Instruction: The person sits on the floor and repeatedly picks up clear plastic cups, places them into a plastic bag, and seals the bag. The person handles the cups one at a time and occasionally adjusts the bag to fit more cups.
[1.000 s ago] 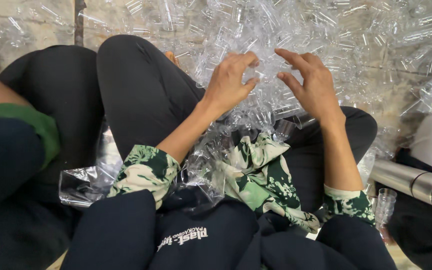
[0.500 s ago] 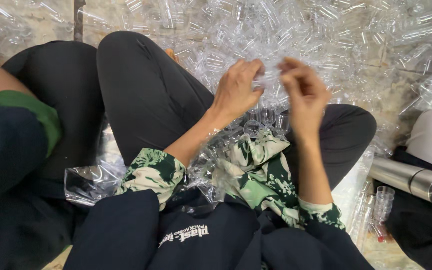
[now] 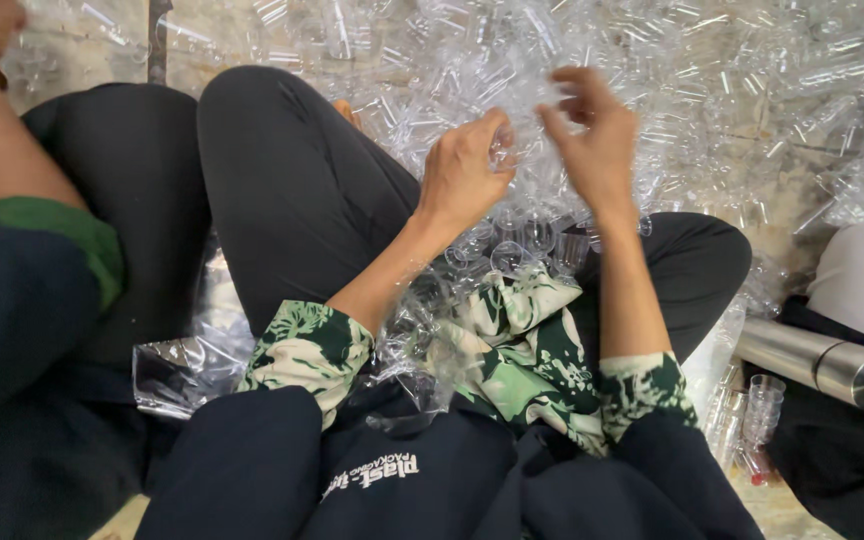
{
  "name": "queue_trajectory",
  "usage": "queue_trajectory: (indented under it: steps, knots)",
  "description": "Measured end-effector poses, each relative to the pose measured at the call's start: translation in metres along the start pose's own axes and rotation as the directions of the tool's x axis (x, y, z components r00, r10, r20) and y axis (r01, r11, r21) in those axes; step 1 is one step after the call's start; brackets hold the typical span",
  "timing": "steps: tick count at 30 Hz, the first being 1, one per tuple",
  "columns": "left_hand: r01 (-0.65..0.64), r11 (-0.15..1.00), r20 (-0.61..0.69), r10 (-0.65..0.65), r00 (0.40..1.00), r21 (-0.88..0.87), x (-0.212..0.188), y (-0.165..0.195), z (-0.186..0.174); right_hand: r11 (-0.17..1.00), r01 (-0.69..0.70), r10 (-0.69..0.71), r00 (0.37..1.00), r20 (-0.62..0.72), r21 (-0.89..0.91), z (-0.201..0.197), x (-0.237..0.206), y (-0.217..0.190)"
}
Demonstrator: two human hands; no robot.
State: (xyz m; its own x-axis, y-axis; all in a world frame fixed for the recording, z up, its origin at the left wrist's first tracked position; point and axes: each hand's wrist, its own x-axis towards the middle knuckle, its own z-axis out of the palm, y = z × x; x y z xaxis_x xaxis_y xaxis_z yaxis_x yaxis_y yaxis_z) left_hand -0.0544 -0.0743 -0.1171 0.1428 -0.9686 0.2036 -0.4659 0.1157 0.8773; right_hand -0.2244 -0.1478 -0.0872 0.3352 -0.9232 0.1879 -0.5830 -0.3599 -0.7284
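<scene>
While nearly the whole floor ahead is buried under a heap of clear plastic cups (image 3: 712, 110), lying every which way with no common direction, the person sits cross-legged at its near edge in black trousers (image 3: 292, 190) with a green leaf-print cloth (image 3: 512, 350) in the lap. At the left edge, apart from the person's own hands, a co-worker's arm in a dark sleeve with a green cuff (image 3: 47, 225) shows, and a steel flask (image 3: 817, 362) lies on its side at the right. A short nested row of cups (image 3: 522, 245) rests on the lap just beneath the raised hands.

Smaller still, the left hand (image 3: 464, 172) is curled, thumb and fingertips pinched narrow on a small clear cup (image 3: 503, 148) at its right side. The right hand (image 3: 597, 140) is raised just beside it, fingers loosely bent and half spread; whether it grips anything I cannot tell, as the clear plastic is lost against the heap. The cup sits in the gap between the two hands, touching the left, so it lies to the left of the right hand, close by. Its long axis is too blurred to read
</scene>
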Motion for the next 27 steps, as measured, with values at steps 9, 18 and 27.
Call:
queue_trajectory:
  steps: [9,18,27]
  knots:
    - [-0.077,0.997,0.002,0.077,0.997,0.024,0.005,-0.003,0.004,0.993,0.094,-0.104,0.986,0.131,0.076,-0.042,-0.039,-0.047]
    - [-0.105,0.99,0.028,0.108,0.994,-0.091,0.008,-0.01,-0.003,0.973,-0.122,0.144,0.985,0.099,-0.197,-0.034,-0.056,-0.025]
    - [-0.14,0.943,0.093,0.175,0.98,-0.303,0.007,-0.006,-0.008,0.877,-0.13,0.201,0.974,-0.108,0.462,-0.016,-0.06,-0.021]
